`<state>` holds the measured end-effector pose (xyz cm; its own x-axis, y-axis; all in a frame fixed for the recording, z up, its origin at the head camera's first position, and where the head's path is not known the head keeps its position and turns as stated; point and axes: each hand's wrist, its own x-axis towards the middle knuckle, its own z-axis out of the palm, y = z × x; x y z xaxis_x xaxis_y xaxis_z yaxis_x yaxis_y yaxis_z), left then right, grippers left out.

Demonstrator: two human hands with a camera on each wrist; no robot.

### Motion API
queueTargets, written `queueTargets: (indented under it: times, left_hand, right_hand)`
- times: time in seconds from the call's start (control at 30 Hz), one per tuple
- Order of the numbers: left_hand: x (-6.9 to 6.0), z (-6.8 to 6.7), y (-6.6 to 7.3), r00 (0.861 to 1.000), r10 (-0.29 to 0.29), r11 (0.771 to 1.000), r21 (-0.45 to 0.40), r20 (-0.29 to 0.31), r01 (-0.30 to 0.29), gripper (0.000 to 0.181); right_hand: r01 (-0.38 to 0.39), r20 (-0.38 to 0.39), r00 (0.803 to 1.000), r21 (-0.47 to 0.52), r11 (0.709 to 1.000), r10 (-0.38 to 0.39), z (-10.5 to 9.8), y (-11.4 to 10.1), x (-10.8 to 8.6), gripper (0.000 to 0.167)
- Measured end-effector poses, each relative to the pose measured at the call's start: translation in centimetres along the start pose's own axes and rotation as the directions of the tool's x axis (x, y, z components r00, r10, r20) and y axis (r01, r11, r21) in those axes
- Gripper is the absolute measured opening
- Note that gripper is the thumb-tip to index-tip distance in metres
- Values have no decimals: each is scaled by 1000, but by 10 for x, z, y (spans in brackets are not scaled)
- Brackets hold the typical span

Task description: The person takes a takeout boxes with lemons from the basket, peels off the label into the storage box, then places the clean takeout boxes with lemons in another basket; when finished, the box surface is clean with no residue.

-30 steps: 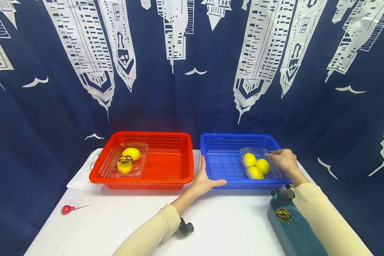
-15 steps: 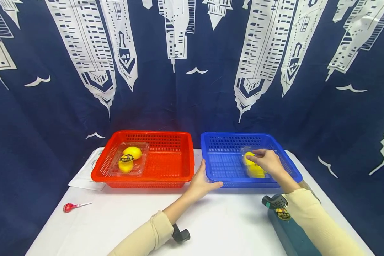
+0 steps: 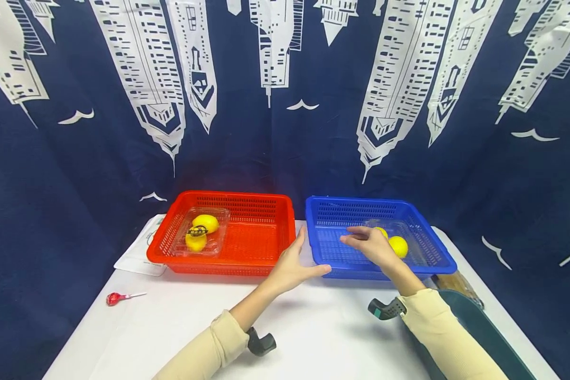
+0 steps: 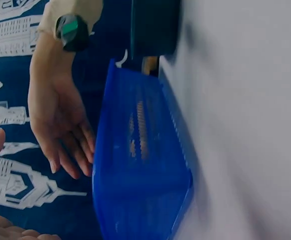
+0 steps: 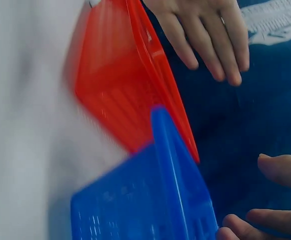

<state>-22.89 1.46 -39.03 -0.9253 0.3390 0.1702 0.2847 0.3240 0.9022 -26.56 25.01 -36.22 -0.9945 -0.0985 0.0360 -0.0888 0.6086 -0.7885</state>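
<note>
Yellow lemons point(image 3: 398, 247) sit just rightward of the nearer right hand point(image 3: 373, 246) and its loose, empty fingers, left hand point(image 3: 292, 270) splayed, empty too!

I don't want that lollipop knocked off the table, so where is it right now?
In the head view, the lollipop lies on the white table near its left edge, in front of the red basket and left of it.

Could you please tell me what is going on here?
A person's right hand is open above the blue basket, holding nothing, and the left hand, also empty, is near the gap between it and the red basket. Lemons in a clear plastic box sit in each basket; those in the blue one are partly hidden by the right hand.
</note>
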Motion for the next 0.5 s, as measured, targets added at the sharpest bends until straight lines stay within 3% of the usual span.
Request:
queueTargets:
  times: [0.2, 0.5]
  left_hand:
    - [-6, -31, -5, 1000, 20, 998, 53, 2, -20, 108]
    - [-26, -95, -25, 999, -12, 997, 77, -31, 14, 105]
  right_hand:
    - [47, 39, 998, 66, 997, -49, 24, -13, -2, 59]
    - [84, 88, 992, 100, 991, -93, 49, -33, -6, 56]
